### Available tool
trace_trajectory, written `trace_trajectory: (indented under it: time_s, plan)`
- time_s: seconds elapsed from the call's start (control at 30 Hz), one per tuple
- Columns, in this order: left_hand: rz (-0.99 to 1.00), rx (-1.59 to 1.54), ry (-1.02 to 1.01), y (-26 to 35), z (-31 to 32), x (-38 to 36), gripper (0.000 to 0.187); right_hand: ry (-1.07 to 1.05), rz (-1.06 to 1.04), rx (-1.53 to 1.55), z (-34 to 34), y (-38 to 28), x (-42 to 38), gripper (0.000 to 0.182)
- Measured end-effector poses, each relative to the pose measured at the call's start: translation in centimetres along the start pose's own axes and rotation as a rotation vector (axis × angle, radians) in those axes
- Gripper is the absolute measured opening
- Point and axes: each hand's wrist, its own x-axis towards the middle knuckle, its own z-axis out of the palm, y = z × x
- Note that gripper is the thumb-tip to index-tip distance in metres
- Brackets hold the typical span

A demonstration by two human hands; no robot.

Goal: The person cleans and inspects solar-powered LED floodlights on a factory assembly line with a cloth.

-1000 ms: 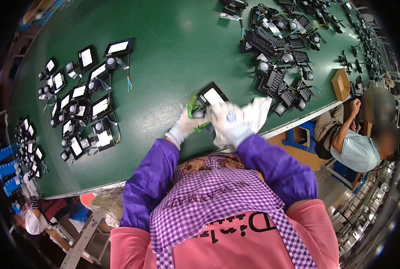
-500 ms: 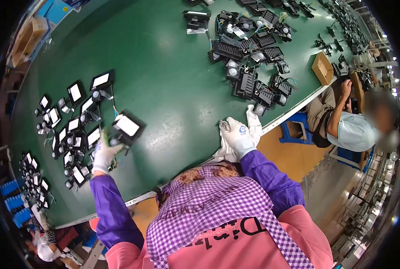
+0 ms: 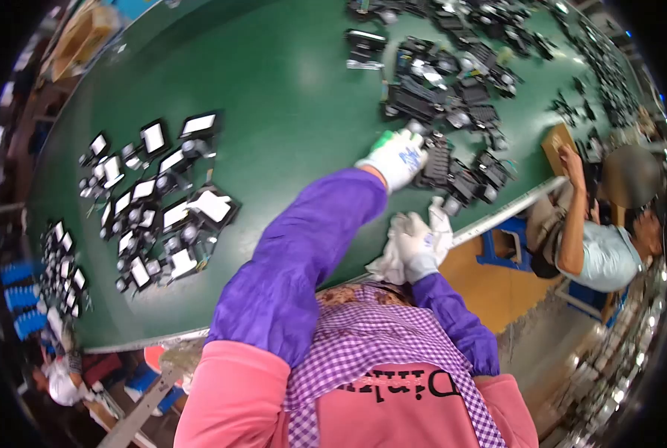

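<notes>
My left hand (image 3: 397,158), in a white glove with green on the fingers, reaches across to the near edge of the right-hand pile. Its fingertips touch a black floodlight (image 3: 437,163) by its round sensor; blur hides how tightly they close. My right hand (image 3: 416,243), gloved in white too, holds a bunched white cloth (image 3: 442,224) near the table's front edge. On the left, a floodlight (image 3: 212,207) with its pale panel up lies at the near right side of a group of similar floodlights (image 3: 144,188).
The green table (image 3: 289,89) has a pale front edge (image 3: 509,211). More black floodlights (image 3: 472,89) with wires are heaped at the right and far right. A cardboard box (image 3: 557,148) stands near a seated co-worker (image 3: 601,250). A blue stool (image 3: 504,246) is below the edge.
My left hand has let go of the floodlight at the left group and swung right to the other pile. My right hand keeps the cloth. The camera view has shifted.
</notes>
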Motion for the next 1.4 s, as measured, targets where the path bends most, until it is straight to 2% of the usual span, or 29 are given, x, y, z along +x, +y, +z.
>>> trace_trajectory:
  time_s: [0.03, 0.07, 0.13, 0.2, 0.23, 0.27, 0.3, 0.33, 0.43, 0.47, 0.5, 0.57, 0.63, 0.7, 0.77, 0.8, 0.9, 0.93, 0.97, 1.07, 1.1, 1.17, 1.23, 1.3, 1.4]
  plan:
    - [-0.016, 0.032, -0.017, 0.6, -0.3, -1.3, 0.026, 0.035, 0.098, 0.144, -0.4, -2.5, -1.2, 0.019]
    - [-0.033, 0.026, -0.056, 1.4, -0.7, -3.0, 0.035, 0.141, -0.029, 0.159, -0.5, -3.1, -1.9, 0.019]
    - [-0.125, -0.04, -0.052, 2.2, 0.5, -6.8, 0.047, 0.338, -0.257, -0.092, -1.1, -1.2, -1.2, 0.019]
    - [-0.183, -0.155, -0.133, 2.7, 0.6, -10.2, 0.05, 0.393, -0.309, -0.383, -1.3, -3.3, -1.4, 0.024]
    - [-0.199, -0.165, -0.164, 2.9, 1.0, -11.5, 0.049, 0.346, -0.264, -0.454, -0.7, -4.8, -1.3, 0.027]
    - [-0.225, -0.194, -0.123, 3.0, 1.7, -12.7, 0.047, 0.298, -0.232, -0.51, -0.2, -6.0, -0.9, 0.029]
    - [-0.247, -0.222, -0.077, 3.0, 3.0, -13.8, 0.044, 0.276, -0.21, -0.377, 0.7, -5.1, 0.9, 0.031]
    - [-0.238, -0.158, -0.002, 3.0, 4.4, -14.7, 0.044, 0.222, -0.255, -0.446, 1.4, -6.2, 2.4, 0.035]
    - [-0.294, -0.144, 0.071, 4.3, 5.2, -16.6, 0.049, -0.013, -0.353, -0.759, 2.4, -7.4, 4.4, 0.026]
    - [-0.338, -0.169, 0.149, 5.1, 6.1, -17.1, 0.052, -0.009, -0.363, -0.783, 2.7, -7.3, 4.8, 0.025]
    - [-0.355, -0.191, 0.137, 5.6, 6.1, -17.9, 0.057, -0.005, -0.37, -0.805, 3.0, -7.6, 4.9, 0.024]
    - [-0.278, -0.165, 0.297, 6.1, 7.0, -20.4, 0.064, -0.015, -0.399, -0.835, 3.8, -7.7, 5.4, 0.025]
    - [-0.201, -0.162, 0.265, 5.9, 7.2, -22.8, 0.07, -0.047, -0.435, -0.859, 3.9, -7.3, 6.0, 0.028]
    - [-0.195, -0.107, 0.345, 5.9, 7.2, -22.7, 0.068, -0.057, -0.411, -0.802, 4.0, -7.2, 6.1, 0.03]
    - [-0.202, -0.108, 0.1, 5.7, 6.8, -21.5, 0.064, -0.053, -0.385, -0.724, 3.4, -5.9, 7.2, 0.033]
    - [-0.199, -0.111, -0.025, 5.6, 5.9, -20.8, 0.063, 0.075, -0.464, -0.637, 3.2, -4.0, 7.8, 0.032]
    - [-0.124, -0.21, -0.117, 5.5, 3.1, -18.4, 0.055, 0.111, -0.23, -0.156, 1.7, -4.3, 6.3, 0.03]
    - [-0.115, -0.261, -0.096, 5.7, 0.8, -17.8, 0.052, 0.134, -0.153, -0.054, 1.0, -6.7, 4.1, 0.028]
    - [-0.246, -0.408, -0.094, 6.2, -0.4, -16.9, 0.052, 0.2, -0.178, 0.079, 0.5, -5.0, 5.3, 0.027]
    - [-0.411, -0.824, 0.378, 4.1, -2.1, -16.7, 0.048, 0.227, -0.2, 0.142, -0.8, -4.8, 5.6, 0.026]
    - [-0.476, -0.967, 0.5, 2.9, -2.3, -16.9, 0.044, 0.22, -0.276, 0.103, -0.8, -4.1, 6.0, 0.024]
    - [-0.803, -1.248, 0.538, 0.5, -2.7, -18.3, 0.036, 0.157, -0.173, 0.107, -0.4, -6.5, 3.9, 0.026]
    - [-1.018, -1.682, 0.59, -2.4, -2.1, -20.4, 0.034, 0.233, -0.166, -0.111, 0.6, -7.1, 3.4, 0.029]
    - [-1.108, -1.492, 0.614, -3.6, -0.6, -21.8, 0.03, 0.145, -0.206, -0.39, 1.1, -7.7, 3.0, 0.034]
    - [-1.234, -1.105, 0.486, -3.7, 1.3, -23.1, 0.04, 0.085, -0.343, -0.606, 2.7, -8.6, 2.0, 0.029]
